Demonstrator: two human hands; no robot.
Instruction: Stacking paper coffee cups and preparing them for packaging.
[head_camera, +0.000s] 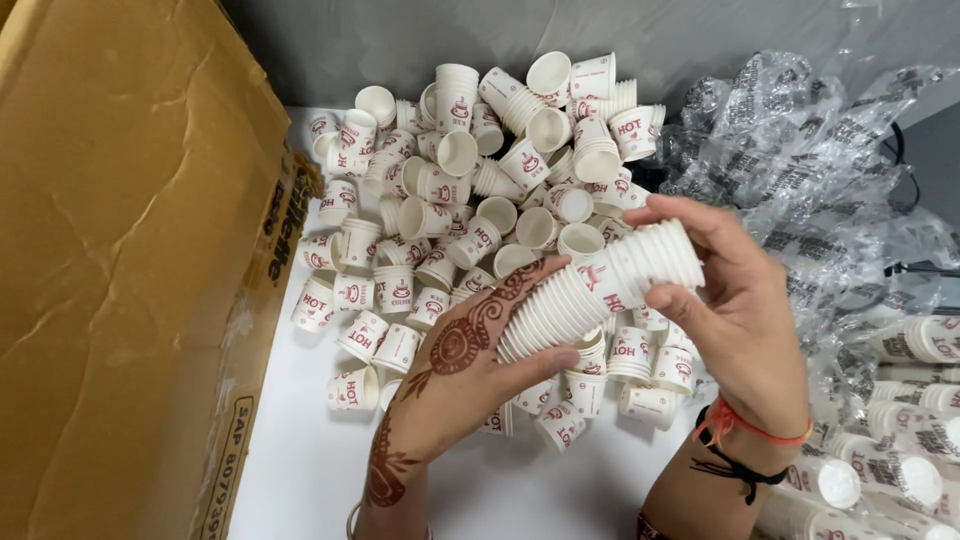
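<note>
Both my hands hold one long stack of nested white paper cups (600, 290), lying sideways and tilted up to the right. My left hand (470, 365), with dark patterns drawn on its back, grips the stack's lower left end. My right hand (740, 320), with orange and black threads at the wrist, closes on the upper right end. Beneath and behind the stack lies a pile of loose white paper cups (450, 210) with red print, some upright, some on their sides.
A large brown cardboard box flap (130, 260) fills the left side. Crumpled clear plastic wrappers (810, 170) lie on the right, with wrapped sleeves of cups (900, 440) at the lower right. The cups rest on a white table (300, 460); a grey wall stands behind.
</note>
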